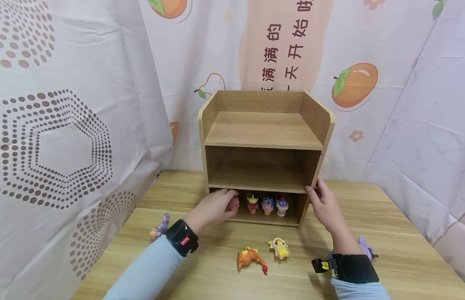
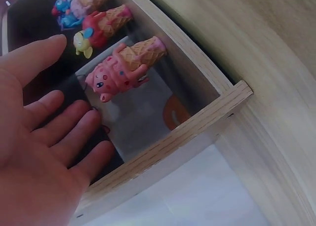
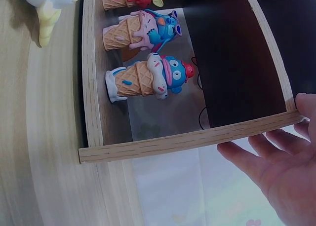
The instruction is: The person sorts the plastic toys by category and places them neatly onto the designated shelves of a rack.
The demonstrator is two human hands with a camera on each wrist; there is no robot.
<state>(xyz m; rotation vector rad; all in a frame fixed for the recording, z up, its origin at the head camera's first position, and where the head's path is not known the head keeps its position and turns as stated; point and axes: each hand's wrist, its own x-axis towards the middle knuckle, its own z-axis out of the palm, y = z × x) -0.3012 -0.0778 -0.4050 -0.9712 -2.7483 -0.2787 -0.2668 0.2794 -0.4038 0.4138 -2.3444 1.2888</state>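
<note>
A small wooden shelf unit [image 1: 265, 128] stands on the table. In its bottom compartment is a row of ice-cream-cone figurines: a pink one [image 2: 116, 77] at the left, a red one with a yellow-green head [image 1: 252, 204], a blue-and-pink one [image 3: 148, 31] and a blue one with a red top [image 3: 148, 78]. My left hand [image 1: 213, 207] is at the compartment's left opening, fingers extended and apart from the pink figurine in the left wrist view. My right hand [image 1: 327, 205] holds the unit's right side panel, thumb at the front edge, fingers along the outside.
In front of the unit lie an orange figurine [image 1: 249, 256] with a red-tipped tail and a yellow-and-white figurine [image 1: 279, 248]. A purple figurine [image 1: 162, 226] is at the left; another purple one [image 1: 365, 246] shows beside the right wrist. A printed curtain [image 1: 277, 50] hangs behind.
</note>
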